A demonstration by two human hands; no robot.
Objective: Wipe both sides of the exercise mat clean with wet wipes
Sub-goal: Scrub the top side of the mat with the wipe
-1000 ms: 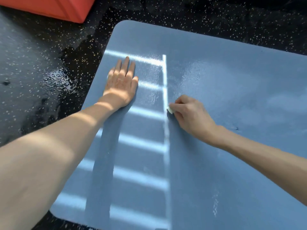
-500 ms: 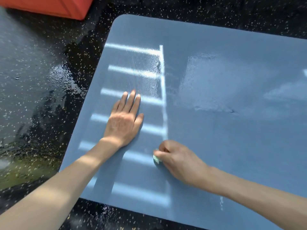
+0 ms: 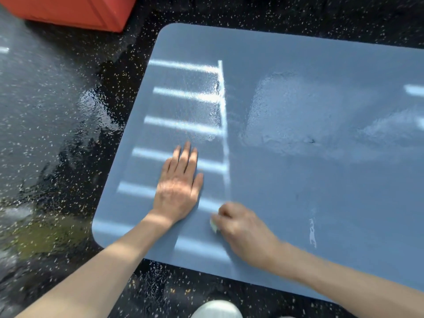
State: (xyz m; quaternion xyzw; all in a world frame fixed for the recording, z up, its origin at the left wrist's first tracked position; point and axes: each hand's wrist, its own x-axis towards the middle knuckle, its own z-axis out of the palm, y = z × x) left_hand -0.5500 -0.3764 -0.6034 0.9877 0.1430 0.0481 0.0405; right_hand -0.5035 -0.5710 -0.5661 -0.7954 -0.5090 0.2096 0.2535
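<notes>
Mat (image 3: 298, 203) flat on floor (image 3: 57, 111), left rounded corners and near edge visible. Left hand (image 3: 176, 189) flat on mat, fingers straight. Right hand (image 3: 243, 228) just beside it, fingers curled round wipe (image 3: 213, 224), close to near edge. Mat stretches far rightward. Red block (image 3: 75, 10) beyond far corner.

Gym, by the looks: black speckled rubber floor (image 3: 57, 134), orange padded block (image 3: 68, 10) upper left, blue exercise mat (image 3: 332, 203) mid-frame.

You have a black speckled floor (image 3: 68, 106), wet-shiny at left; on it lie the blue mat (image 3: 321, 198), centre to right, and an orange block (image 3: 75, 10), upper left.
</notes>
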